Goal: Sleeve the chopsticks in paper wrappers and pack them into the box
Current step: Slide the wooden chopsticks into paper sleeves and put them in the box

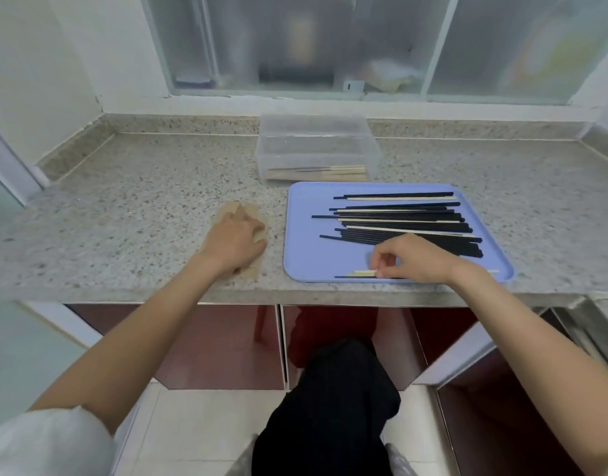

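The right hand (pixel 415 259) pinches two chopsticks (pixel 359 273) at the tray's (pixel 297 235) near edge, picking a pair. The left hand (pixel 235 240) presses flat on the paper wrappers (pixel 232 209), ready to take one. The box (pixel 316 149) waits behind.

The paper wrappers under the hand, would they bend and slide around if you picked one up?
Probably floppy: the paper wrappers look thin and lie flat on the counter. Likely very light, so one could slide easily on that smooth stone. Perhaps that is why the left hand rests on them.
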A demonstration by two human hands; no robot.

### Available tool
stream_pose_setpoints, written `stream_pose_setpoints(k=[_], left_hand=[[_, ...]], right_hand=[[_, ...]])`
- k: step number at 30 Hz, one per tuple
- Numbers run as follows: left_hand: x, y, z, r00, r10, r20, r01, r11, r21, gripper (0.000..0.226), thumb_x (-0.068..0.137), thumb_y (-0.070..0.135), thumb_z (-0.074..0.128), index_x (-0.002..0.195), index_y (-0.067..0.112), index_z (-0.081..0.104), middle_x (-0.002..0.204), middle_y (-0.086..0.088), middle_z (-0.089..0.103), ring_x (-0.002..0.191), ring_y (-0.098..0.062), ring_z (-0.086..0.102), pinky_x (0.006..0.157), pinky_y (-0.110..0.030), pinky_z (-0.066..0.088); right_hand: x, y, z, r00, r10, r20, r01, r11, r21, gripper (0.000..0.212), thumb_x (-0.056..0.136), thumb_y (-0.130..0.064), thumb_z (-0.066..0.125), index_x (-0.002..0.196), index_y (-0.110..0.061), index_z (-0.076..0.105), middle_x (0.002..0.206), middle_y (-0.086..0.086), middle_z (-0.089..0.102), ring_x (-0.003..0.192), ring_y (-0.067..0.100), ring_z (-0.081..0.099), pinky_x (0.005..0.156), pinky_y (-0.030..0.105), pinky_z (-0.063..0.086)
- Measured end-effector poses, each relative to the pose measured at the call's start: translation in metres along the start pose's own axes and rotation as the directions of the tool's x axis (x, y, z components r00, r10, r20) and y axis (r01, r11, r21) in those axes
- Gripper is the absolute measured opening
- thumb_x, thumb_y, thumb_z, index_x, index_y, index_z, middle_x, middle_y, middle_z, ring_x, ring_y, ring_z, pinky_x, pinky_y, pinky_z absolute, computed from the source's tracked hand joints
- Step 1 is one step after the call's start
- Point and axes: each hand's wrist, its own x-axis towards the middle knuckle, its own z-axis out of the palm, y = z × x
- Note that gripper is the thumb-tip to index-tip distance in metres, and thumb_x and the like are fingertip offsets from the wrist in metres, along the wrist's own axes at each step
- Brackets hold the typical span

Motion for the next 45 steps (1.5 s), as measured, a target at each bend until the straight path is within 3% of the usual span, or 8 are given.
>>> stream_pose_setpoints(k=[7, 12, 17, 30, 32, 35, 40, 45], left_hand=[[-0.015, -0.007, 0.012, 0.997, -0.013, -0.072, -0.001, 0.982, -0.188, 0.047, 0.088, 0.038, 0.058, 0.132, 0.020, 0.051, 0.134, -0.004, 0.053, 0.122, -0.024, 0.045, 0.095, -0.034, 0.038], [-0.010, -0.010, 0.006, 0.996, -0.042, -0.077, 0.024, 0.976, -0.217, 0.062, 0.080, 0.046, 0.068, 0.132, 0.016, 0.051, 0.130, -0.007, 0.055, 0.120, -0.024, 0.048, 0.099, -0.038, 0.042], [-0.010, -0.009, -0.004, 0.997, -0.074, -0.009, 0.071, 0.981, -0.180, 0.058, 0.075, 0.055, 0.069, 0.115, 0.015, 0.057, 0.096, 0.000, 0.063, 0.088, -0.017, 0.057, 0.076, -0.030, 0.047], [-0.011, -0.006, -0.020, 0.971, -0.231, -0.067, 0.181, 0.885, -0.428, 0.020, 0.081, 0.013, 0.060, 0.099, 0.015, 0.068, 0.091, 0.001, 0.065, 0.084, -0.014, 0.057, 0.071, -0.023, 0.042], [-0.015, -0.009, -0.024, 0.950, -0.301, -0.082, 0.187, 0.758, -0.625, 0.017, 0.083, 0.011, 0.061, 0.098, 0.016, 0.068, 0.086, 0.002, 0.065, 0.077, -0.011, 0.059, 0.063, -0.018, 0.043], [-0.022, -0.003, -0.024, 0.937, -0.350, 0.022, 0.107, 0.225, -0.968, 0.014, 0.090, 0.007, 0.059, 0.103, 0.010, 0.064, 0.087, -0.001, 0.068, 0.073, -0.006, 0.065, 0.058, -0.014, 0.050], [-0.016, 0.024, -0.004, 0.945, -0.262, 0.196, 0.051, -0.474, -0.879, 0.015, 0.099, 0.005, 0.040, 0.094, 0.008, 0.055, 0.086, -0.003, 0.060, 0.073, -0.011, 0.057, 0.065, -0.021, 0.052], [-0.011, 0.053, -0.003, 0.944, -0.202, 0.260, 0.054, -0.683, -0.728, 0.022, 0.101, 0.017, 0.034, 0.088, 0.013, 0.052, 0.055, 0.005, 0.048, 0.043, -0.006, 0.036, 0.046, -0.016, 0.035]], right_hand=[[0.026, -0.013, 0.004, 0.997, 0.040, -0.060, -0.043, 0.998, -0.049, 0.005, 0.089, -0.017, 0.060, 0.089, -0.021, 0.058, 0.087, -0.005, 0.059, 0.083, 0.014, 0.056, 0.072, 0.023, 0.038], [0.052, -0.029, 0.008, 0.948, 0.053, -0.314, -0.117, 0.976, -0.186, 0.010, 0.095, -0.021, 0.049, 0.101, -0.014, 0.054, 0.097, 0.002, 0.063, 0.087, 0.025, 0.057, 0.066, 0.032, 0.039], [0.058, -0.051, 0.001, 0.828, -0.096, -0.552, -0.049, 0.969, -0.242, 0.016, 0.100, -0.025, 0.035, 0.111, -0.016, 0.045, 0.091, 0.004, 0.066, 0.072, 0.034, 0.057, 0.052, 0.033, 0.032], [0.049, -0.081, 0.021, 0.821, -0.085, -0.564, 0.016, 0.992, -0.125, 0.017, 0.099, -0.027, 0.040, 0.109, -0.019, 0.051, 0.091, 0.001, 0.065, 0.075, 0.027, 0.057, 0.056, 0.034, 0.039], [0.048, -0.082, 0.023, 0.827, -0.084, -0.556, 0.035, 0.995, -0.098, 0.019, 0.099, -0.026, 0.041, 0.110, -0.020, 0.054, 0.092, 0.002, 0.065, 0.078, 0.025, 0.058, 0.058, 0.036, 0.043], [0.045, -0.087, 0.025, 0.847, -0.089, -0.524, 0.083, 0.996, -0.035, 0.021, 0.098, -0.022, 0.043, 0.111, -0.021, 0.060, 0.094, 0.004, 0.065, 0.082, 0.024, 0.059, 0.068, 0.041, 0.048], [0.038, -0.100, 0.031, 0.810, -0.077, -0.581, 0.144, 0.987, 0.069, 0.022, 0.095, -0.016, 0.050, 0.109, -0.021, 0.066, 0.085, 0.003, 0.063, 0.074, 0.016, 0.053, 0.067, 0.036, 0.046], [0.034, -0.107, 0.037, 0.810, -0.056, -0.584, 0.109, 0.992, 0.056, 0.021, 0.094, -0.017, 0.052, 0.109, -0.021, 0.067, 0.084, 0.002, 0.062, 0.080, 0.019, 0.057, 0.066, 0.035, 0.045]])
